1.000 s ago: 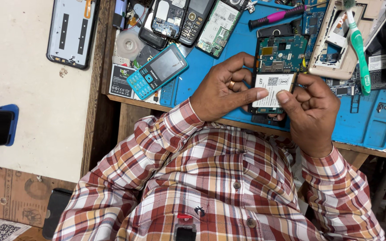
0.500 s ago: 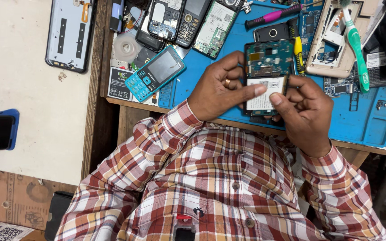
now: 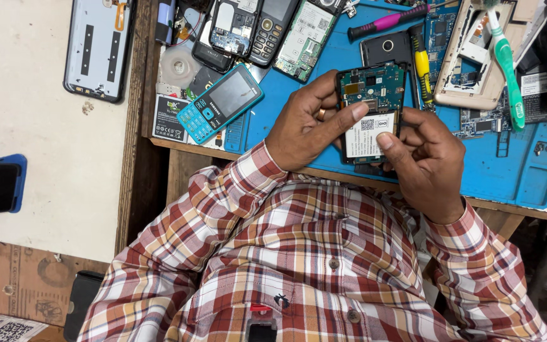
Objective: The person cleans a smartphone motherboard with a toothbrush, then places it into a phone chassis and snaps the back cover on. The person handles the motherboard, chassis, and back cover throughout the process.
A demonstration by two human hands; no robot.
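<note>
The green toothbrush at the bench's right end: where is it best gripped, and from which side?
Grip the green toothbrush by its long handle, probably coming from above: it lies flat across the opened phone shell, its bristle end towards the bench's far edge, with clutter close beside it.

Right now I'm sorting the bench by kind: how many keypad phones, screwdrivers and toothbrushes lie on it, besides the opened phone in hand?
Keypad phones: 2, teal and black
Screwdrivers: 2, pink-handled and yellow-handled
Toothbrushes: 1, green
Total: 5

A phone repair bench: a blue work mat (image 3: 508,177) on a wooden table, strewn with opened handsets (image 3: 235,25), bare circuit boards (image 3: 303,39), a pink-handled screwdriver (image 3: 387,21), and a green toothbrush (image 3: 506,63) at the far right.
</note>
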